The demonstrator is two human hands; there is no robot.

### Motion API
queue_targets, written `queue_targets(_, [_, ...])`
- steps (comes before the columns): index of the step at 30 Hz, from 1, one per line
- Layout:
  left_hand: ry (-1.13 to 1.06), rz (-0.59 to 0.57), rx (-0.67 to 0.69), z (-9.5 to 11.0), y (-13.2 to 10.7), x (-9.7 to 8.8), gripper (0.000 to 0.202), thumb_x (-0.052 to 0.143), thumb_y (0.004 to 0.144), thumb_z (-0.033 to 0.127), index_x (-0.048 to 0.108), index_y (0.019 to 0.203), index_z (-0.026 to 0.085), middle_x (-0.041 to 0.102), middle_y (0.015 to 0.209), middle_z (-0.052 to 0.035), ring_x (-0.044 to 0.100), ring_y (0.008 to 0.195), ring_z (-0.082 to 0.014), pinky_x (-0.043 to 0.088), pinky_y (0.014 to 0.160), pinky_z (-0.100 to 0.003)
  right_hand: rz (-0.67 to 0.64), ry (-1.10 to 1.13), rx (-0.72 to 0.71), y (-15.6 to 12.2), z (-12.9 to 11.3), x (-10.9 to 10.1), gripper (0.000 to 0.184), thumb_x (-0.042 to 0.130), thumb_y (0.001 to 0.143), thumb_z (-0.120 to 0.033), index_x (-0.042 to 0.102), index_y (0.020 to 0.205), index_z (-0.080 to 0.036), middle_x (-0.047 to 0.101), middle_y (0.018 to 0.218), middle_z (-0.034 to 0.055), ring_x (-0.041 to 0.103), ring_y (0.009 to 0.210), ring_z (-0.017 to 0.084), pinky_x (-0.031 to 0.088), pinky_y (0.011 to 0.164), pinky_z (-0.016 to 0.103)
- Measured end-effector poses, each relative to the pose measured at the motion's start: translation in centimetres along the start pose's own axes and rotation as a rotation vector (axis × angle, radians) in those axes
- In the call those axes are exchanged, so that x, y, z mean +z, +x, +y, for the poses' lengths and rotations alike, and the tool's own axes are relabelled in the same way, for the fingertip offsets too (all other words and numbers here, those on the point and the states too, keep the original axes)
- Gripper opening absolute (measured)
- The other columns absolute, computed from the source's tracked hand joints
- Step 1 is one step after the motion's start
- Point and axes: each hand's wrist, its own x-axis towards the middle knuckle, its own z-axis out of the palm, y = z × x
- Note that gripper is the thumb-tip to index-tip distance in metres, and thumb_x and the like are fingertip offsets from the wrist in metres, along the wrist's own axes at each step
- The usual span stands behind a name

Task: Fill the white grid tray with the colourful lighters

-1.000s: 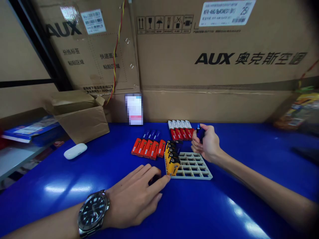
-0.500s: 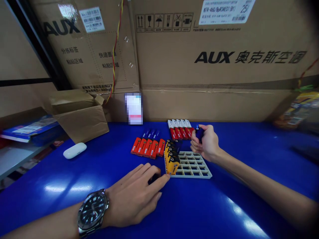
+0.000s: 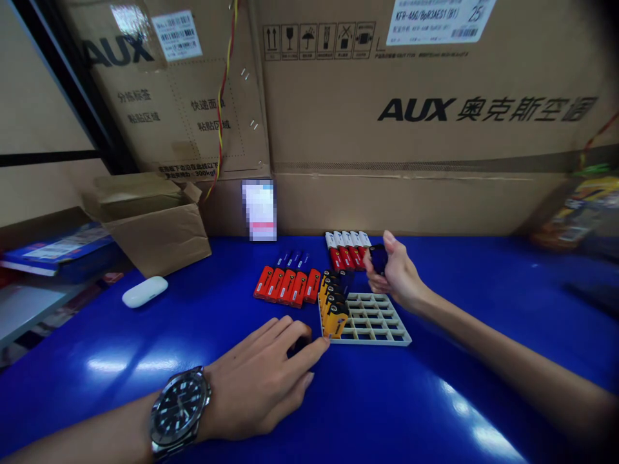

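Observation:
My right hand [image 3: 394, 267] is wrapped round a dark blue lighter [image 3: 378, 258], its thumb raised beside the top. Below it lies a pale grid tray [image 3: 380, 320] with square cells. Several yellow lighters with black tops [image 3: 335, 319] stand along the tray's left side, and a dark blue one [image 3: 344, 282] stands behind them. My left hand [image 3: 265, 380] rests on the blue table, fingers loosely bent and apart, the index fingertip touching the tray's near left corner. A dark patch shows among its fingers; I cannot make out what it is.
Red lighters [image 3: 289, 288] lie left of the tray, with blue ones [image 3: 292, 260] behind. White-and-red lighters [image 3: 344, 250] lie at the back. A lit phone [image 3: 260, 210], white case [image 3: 145, 292] and open carton [image 3: 162, 235] are further left. Large cardboard boxes [image 3: 329, 142] wall off the back.
My right thumb has lifted off the lighter's top, and the small bright blue tip there no longer shows. The right hand has shifted slightly left. My left hand stays put.

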Motion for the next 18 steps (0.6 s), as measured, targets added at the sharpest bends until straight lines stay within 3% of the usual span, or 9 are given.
queue_targets(5, [0.005,0.027,0.017,-0.1,0.1,0.2,0.04,0.039,0.092,0.02,0.039,0.131,0.014,0.052,0.106,-0.0119,0.048,0.088,-0.022,0.05,0.076,-0.038,-0.005,-0.31,-0.266,-0.2,-1.2,-0.5,0.033,0.05,0.086,-0.053,0.05,0.079,-0.021,0.053,0.05,-0.0037,0.043,0.04,0.009,0.034,0.039,0.021])
queue_targets(7, [0.002,0.05,0.023,-0.2,0.1,0.2,0.04,0.039,0.092,0.019,0.04,0.131,0.014,0.053,0.105,-0.0121,0.048,0.087,-0.0218,0.05,0.076,-0.038,0.014,-0.447,-0.393,-0.3,-2.2,-1.0,0.027,0.056,0.084,-0.047,0.056,0.081,-0.02,0.062,0.063,0.0009,0.052,0.053,0.012,0.041,0.048,0.023])
queue_targets(10, [-0.002,0.053,0.023,-0.1,0.0,0.2,0.04,0.04,0.091,0.019,0.041,0.131,0.014,0.053,0.106,-0.0121,0.049,0.087,-0.0219,0.05,0.075,-0.037,0.015,-0.602,-0.517,-0.8,-3.7,-1.9,0.021,0.067,0.077,-0.039,0.068,0.075,-0.019,0.064,0.071,0.0038,0.054,0.062,0.014,0.041,0.051,0.024])
queue_targets(15, [-0.009,0.033,0.016,-0.2,0.0,0.2,0.041,0.04,0.092,0.02,0.038,0.133,0.015,0.053,0.107,-0.012,0.048,0.089,-0.0218,0.049,0.077,-0.037,-0.243,-0.476,-0.286,-1.9,-4.8,-2.6,0.016,0.069,0.075,-0.034,0.072,0.071,-0.019,0.056,0.045,-0.0021,0.043,0.033,0.008,0.029,0.032,0.021])
queue_targets(18, [-0.019,0.038,0.01,-0.1,0.0,0.1,0.041,0.041,0.092,0.02,0.039,0.132,0.015,0.053,0.107,-0.0116,0.049,0.088,-0.0211,0.05,0.076,-0.036,-0.33,-0.44,-0.21,-2.3,-4.4,-1.9,0.014,0.071,0.072,-0.032,0.07,0.07,-0.018,0.061,0.047,-0.0004,0.053,0.035,0.012,0.035,0.03,0.021])
